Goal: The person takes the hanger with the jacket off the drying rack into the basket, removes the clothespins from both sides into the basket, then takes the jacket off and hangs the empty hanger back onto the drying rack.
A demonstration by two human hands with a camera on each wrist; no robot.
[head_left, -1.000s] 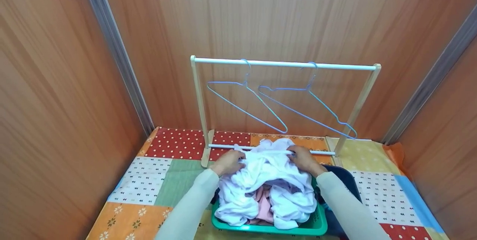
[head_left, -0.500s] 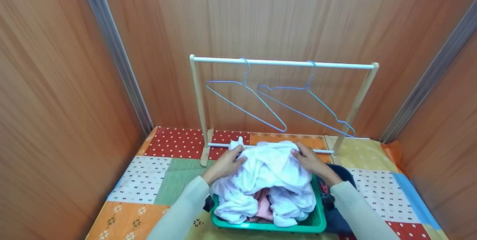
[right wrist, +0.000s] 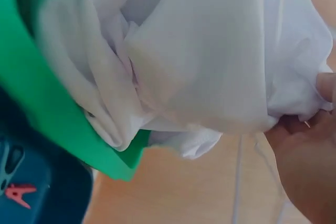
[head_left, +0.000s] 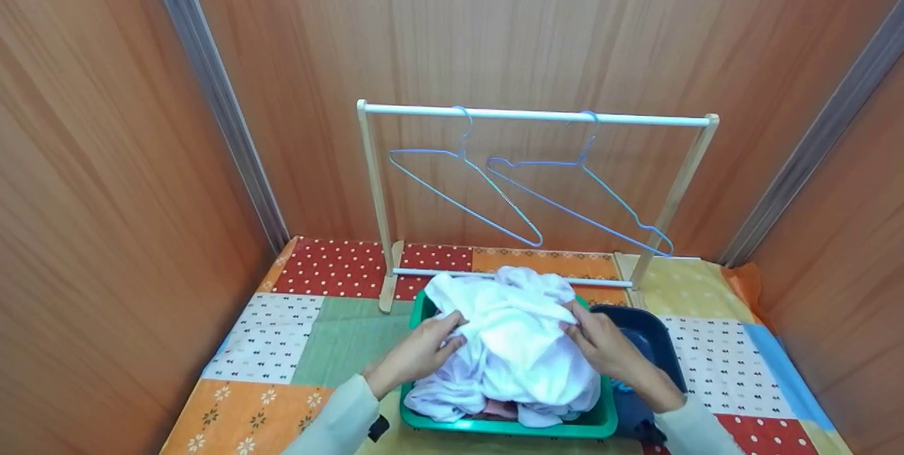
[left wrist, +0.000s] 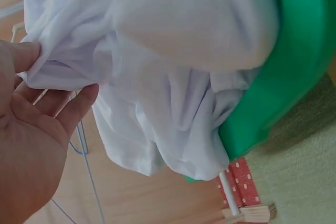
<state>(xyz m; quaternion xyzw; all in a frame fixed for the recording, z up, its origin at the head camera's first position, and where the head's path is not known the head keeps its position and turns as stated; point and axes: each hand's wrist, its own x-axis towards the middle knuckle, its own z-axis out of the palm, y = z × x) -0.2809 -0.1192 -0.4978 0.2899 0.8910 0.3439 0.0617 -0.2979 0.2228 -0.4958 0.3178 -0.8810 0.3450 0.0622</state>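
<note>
A heap of white cloth (head_left: pixel 508 335) fills the green basket (head_left: pixel 508 427), with a bit of pink cloth (head_left: pixel 500 409) showing under its front. On the heap's left side my left hand (head_left: pixel 424 347) pinches a fold between thumb and fingers; the left wrist view shows this white fold (left wrist: pixel 68 66) in the grip. My right hand (head_left: pixel 607 345) pinches the same white cloth on the right side. In the right wrist view the cloth (right wrist: pixel 294 77) reaches the right fingers, partly cut off by the frame edge. The garment's kind is hidden by its folds.
Behind the basket stands a rack (head_left: pixel 537 114) with a blue hanger (head_left: pixel 466 204) and a second hanger (head_left: pixel 579 215) on its bar. Right of the basket is a dark blue bin (head_left: pixel 646 335) holding a red clothespin (right wrist: pixel 21 195). A patchwork cloth (head_left: pixel 353 342) covers the surface.
Both hands have drawn the white cloth back toward me and lower. Its front now covers most of the pink cloth, and the basket's back left rim shows.
</note>
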